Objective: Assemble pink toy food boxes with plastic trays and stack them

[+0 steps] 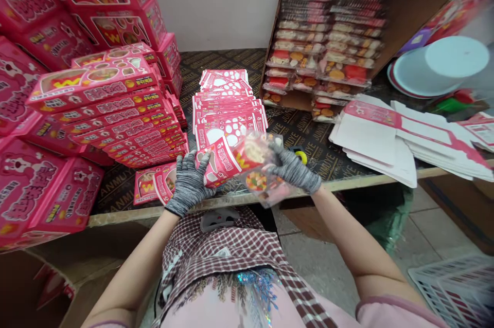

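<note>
My left hand [189,183], in a grey knit glove, grips a pink printed carton [221,164] near the table's front edge. The fingers of my right hand [296,168], gloved the same way, are closed on the right side of a clear packet of food-shaped pieces [257,180]. The packet's left end meets the open right end of the carton; how far it reaches inside is hidden. Just behind lies a stack of flat pink cartons with cut-out windows [227,107]. Left of my left hand, another pink carton [145,184] lies on the table.
Filled pink boxes [111,91] are piled high at the left. A cardboard box of clear packets [324,35] stands at the back right. White and pink card sheets [370,138] overhang the front edge at right, near a yellow round item [301,156] and a pale blue stool [455,58].
</note>
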The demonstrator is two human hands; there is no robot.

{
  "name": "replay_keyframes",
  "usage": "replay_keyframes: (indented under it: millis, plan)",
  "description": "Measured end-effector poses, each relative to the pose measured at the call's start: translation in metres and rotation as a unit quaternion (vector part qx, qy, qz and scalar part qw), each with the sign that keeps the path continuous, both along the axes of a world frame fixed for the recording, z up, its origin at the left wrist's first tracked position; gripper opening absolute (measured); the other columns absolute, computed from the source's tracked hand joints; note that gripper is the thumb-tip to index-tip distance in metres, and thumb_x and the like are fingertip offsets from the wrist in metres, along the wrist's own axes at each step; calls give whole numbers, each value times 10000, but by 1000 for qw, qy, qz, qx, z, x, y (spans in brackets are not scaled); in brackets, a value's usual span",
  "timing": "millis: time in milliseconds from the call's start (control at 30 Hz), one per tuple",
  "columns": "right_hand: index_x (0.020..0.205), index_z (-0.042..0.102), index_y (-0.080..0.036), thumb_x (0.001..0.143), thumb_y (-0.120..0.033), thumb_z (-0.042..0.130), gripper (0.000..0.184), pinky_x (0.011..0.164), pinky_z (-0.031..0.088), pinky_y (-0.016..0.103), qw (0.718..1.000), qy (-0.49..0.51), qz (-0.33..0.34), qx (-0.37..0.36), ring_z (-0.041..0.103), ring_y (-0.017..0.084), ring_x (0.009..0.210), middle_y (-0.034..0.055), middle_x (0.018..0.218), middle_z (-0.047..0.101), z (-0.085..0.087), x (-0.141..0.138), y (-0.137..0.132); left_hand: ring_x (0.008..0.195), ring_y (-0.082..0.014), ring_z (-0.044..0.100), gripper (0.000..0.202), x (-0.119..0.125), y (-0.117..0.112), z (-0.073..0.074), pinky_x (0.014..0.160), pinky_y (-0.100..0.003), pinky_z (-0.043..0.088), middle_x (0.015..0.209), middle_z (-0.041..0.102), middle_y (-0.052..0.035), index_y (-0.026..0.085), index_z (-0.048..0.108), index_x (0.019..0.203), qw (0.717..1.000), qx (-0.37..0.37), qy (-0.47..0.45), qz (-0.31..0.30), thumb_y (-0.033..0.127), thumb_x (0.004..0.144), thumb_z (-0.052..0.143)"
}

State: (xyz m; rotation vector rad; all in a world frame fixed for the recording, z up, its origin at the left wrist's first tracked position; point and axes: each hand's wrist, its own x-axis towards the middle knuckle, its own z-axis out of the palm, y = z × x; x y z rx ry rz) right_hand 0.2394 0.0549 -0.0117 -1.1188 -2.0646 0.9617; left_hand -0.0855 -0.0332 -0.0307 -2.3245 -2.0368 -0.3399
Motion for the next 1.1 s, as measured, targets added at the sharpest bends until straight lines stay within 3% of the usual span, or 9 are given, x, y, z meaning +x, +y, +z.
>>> replay_keyframes:
  millis: [133,267,433,567,633,767,833,967,1100]
  plan:
    - [1443,546,-220,842,-476,694,670,1149,403,541,986,14,150,-66,549,349,1334,123,1443,596,-12,-15,-33,1427,-456,347,981,4,1,5,1210,-670,80,1526,414,-203,222,453,1505,996,-1,13,-87,448,617,803]
    - [1323,646,-188,798,-514,722,623,1049,497,500,959,23,206,-192,641,330,1206,115,1315,690,-27,-22,-39,1469,-411,303,825,7,-8,10,1220,-658,51,1540,422,-139,331,473,1488,985,-18,48,-166,287,707,737]
    - [1040,754,-146,642,-476,860,527,773,578,303,861,79,279,-418,717,205,841,44,974,781,-29,-21,-27,1462,-389,313,716,18,-23,-1,1204,-686,43,1520,441,-134,393,442,1498,974,-1,45,-224,336,821,669]
    - [761,728,-120,527,-486,906,469,661,544,238,814,83,286,-499,659,143,651,-2,730,735,-40,-19,-21,1426,-394,364,694,27,-32,-12,1193,-697,56,1505,457,-132,418,449,1486,965,19,33,-258,416,829,672]
    - [815,737,-129,564,-500,884,471,729,557,262,835,70,281,-468,682,163,732,9,791,749,-42,-11,-16,1430,-394,360,695,26,-33,-13,1197,-691,46,1520,451,-121,431,454,1480,964,13,30,-263,424,822,678]
    - [1181,707,-181,583,-445,889,679,1014,514,380,932,30,206,-296,645,260,1164,73,1180,725,-32,23,-4,1440,-399,346,738,11,-28,-6,1213,-667,37,1530,451,-120,401,470,1479,978,2,40,-205,395,780,706]
    - [1310,640,-207,607,-436,881,778,1047,506,407,956,42,154,-247,620,270,1219,85,1262,683,-29,33,-3,1442,-426,329,785,8,-24,-1,1207,-680,26,1531,438,-153,345,477,1487,984,16,43,-173,450,749,724]
    - [1485,458,-230,717,-440,813,872,845,612,378,940,143,108,-290,706,204,899,51,1085,727,-40,9,-15,1452,-430,316,798,28,-15,4,1204,-682,26,1532,434,-159,330,473,1489,984,-6,41,-175,424,740,734]
    - [1510,421,-249,779,-482,755,837,928,585,374,925,257,44,-276,694,204,997,69,1197,708,-53,-30,-21,1442,-451,334,911,54,-3,11,1206,-689,50,1539,421,-171,292,459,1498,983,-18,-39,-179,458,668,795]
